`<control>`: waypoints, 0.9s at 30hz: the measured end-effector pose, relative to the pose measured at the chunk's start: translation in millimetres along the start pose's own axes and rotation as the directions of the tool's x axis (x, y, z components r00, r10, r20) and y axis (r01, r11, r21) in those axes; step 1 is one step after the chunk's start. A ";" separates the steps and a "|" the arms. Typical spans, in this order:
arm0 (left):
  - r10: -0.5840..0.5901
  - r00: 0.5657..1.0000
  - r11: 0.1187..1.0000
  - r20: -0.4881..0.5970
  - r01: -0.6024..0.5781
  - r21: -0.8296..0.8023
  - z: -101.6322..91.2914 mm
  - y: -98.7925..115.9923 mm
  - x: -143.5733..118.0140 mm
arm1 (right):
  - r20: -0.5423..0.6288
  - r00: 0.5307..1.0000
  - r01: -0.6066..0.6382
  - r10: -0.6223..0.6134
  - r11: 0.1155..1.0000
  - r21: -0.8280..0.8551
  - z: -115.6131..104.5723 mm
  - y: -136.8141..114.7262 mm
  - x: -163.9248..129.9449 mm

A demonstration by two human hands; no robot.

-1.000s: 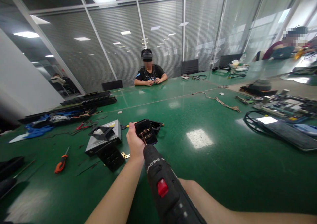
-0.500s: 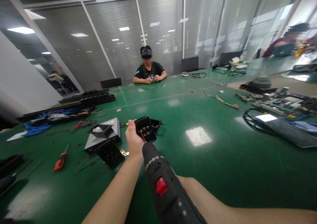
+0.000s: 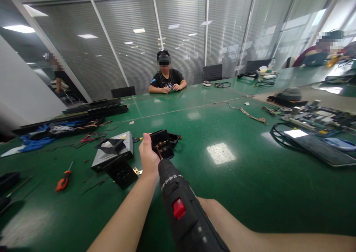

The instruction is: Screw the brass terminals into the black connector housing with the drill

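Note:
My left hand (image 3: pixel 148 157) grips a small black plastic part (image 3: pixel 162 144) and holds it tilted up over the green table (image 3: pixel 236 177). A black electric screwdriver (image 3: pixel 180 207) with a red switch points away from me, its thin bit touching the brass fittings inside the part. My right hand (image 3: pixel 207 207) is mostly hidden behind the tool's body and carries it; only the wrist and forearm show. Another black piece (image 3: pixel 175 137) lies just behind the held part.
A grey box (image 3: pixel 111 153), a black perforated plate (image 3: pixel 122 172), a brass hinge (image 3: pixel 136 170) and an orange screwdriver (image 3: pixel 63 179) lie at my left. Black rails (image 3: pixel 91 111) sit further left, cables and boards (image 3: pixel 306 133) at right. A person (image 3: pixel 167 79) sits across.
The hands, part and screwdriver keep the same pose, shifted slightly left in view. A person has come into view behind the glass wall at the far left.

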State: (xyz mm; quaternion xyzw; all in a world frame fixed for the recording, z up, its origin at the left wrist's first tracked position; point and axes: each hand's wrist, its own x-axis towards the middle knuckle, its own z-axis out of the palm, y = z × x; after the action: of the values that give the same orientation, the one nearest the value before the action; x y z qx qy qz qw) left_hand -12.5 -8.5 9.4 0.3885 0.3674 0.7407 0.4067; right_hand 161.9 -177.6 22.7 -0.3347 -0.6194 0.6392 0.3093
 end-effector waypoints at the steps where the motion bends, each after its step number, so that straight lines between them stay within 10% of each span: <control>1: 0.000 1.000 1.000 -0.016 0.000 0.009 1.0 1.1 -0.5 | -0.002 1.000 -0.003 0.003 1.000 -0.003 -0.1 0.6 -0.1; 27: 0.018 1.000 0.999 -0.002 -0.018 0.046 2.6 5.1 -0.1 | -0.035 0.999 -0.005 0.005 1.000 0.013 -0.7 13.6 5.6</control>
State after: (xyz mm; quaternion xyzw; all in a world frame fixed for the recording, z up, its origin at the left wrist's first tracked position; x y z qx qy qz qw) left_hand -11.8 -10.1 14.8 0.4000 0.3814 0.7362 0.3905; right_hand 159.5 -173.2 8.9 -0.3455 -0.6087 0.6381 0.3209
